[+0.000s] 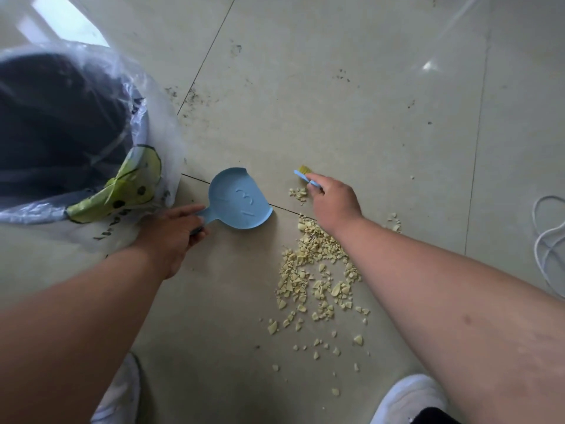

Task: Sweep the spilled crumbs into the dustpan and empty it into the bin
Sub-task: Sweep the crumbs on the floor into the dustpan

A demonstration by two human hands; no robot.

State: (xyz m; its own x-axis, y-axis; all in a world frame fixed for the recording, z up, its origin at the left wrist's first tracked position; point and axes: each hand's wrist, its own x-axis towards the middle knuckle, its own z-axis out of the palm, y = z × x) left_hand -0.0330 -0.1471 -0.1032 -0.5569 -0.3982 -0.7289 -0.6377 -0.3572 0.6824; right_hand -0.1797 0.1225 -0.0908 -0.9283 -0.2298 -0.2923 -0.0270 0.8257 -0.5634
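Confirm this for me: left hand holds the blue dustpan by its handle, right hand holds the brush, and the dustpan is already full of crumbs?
Not quite. The head view shows the dustpan empty; the crumbs lie on the floor. The left hand does hold its handle, and the right hand the brush.

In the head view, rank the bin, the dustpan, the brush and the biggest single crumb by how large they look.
1. bin, though partly cut off and nearer the camera
2. dustpan
3. brush, mostly hidden in the right hand, so its rank is unsure
4. crumb

bin (70, 130) far left | dustpan (240, 200) right of bin | crumbs (318, 270) right of dustpan | cable (550, 240) far right
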